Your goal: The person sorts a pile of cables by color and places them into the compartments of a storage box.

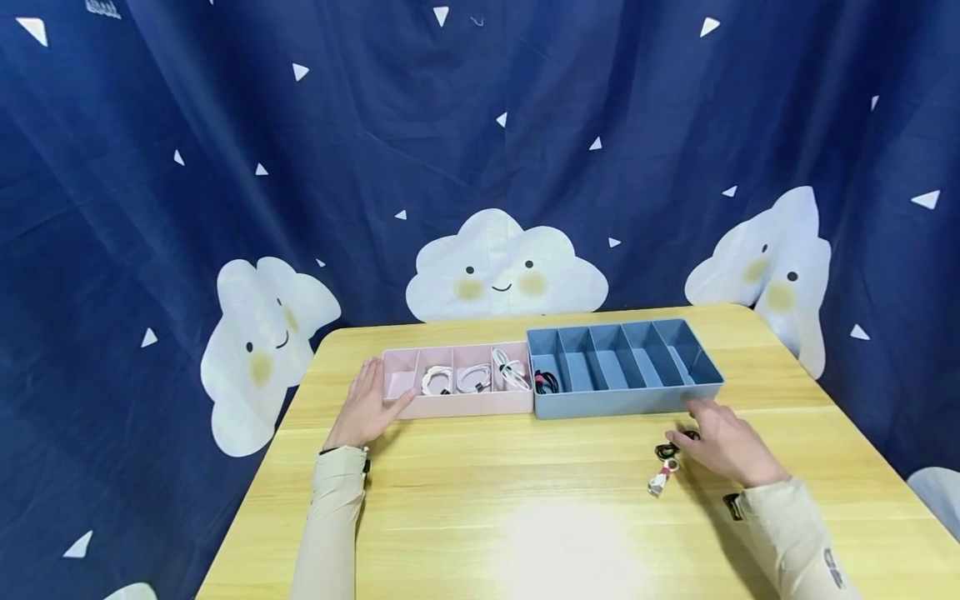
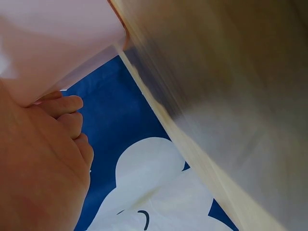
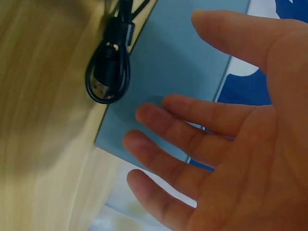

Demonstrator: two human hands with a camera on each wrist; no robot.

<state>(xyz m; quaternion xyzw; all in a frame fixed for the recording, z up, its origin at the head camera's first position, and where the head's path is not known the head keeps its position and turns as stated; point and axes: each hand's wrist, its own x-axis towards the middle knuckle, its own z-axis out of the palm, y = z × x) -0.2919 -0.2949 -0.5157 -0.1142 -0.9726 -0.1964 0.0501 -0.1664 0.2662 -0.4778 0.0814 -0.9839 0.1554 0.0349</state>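
Observation:
My left hand (image 1: 367, 408) rests at the left end of a pink divided box (image 1: 465, 406), fingers along its end and thumb at its front wall. In the left wrist view the curled-looking fingertips (image 2: 72, 103) show just past the pink wall. My right hand (image 1: 729, 442) is in front of a blue divided box (image 1: 622, 404), holding nothing, fingers spread and slightly bent in the right wrist view. Below its thumb lies a coiled black cable (image 3: 118, 31) with a USB plug. Beside that cable is a small white cable (image 1: 660, 479) with a red tie.
White coiled cables (image 1: 474, 379) lie in several pink compartments; the leftmost one shows its bare floor. A black cable with a red tie (image 1: 546, 381) sits in the blue box's left compartment. Behind the wooden table (image 1: 465, 467) hangs a blue curtain (image 1: 360, 167) with cloud prints.

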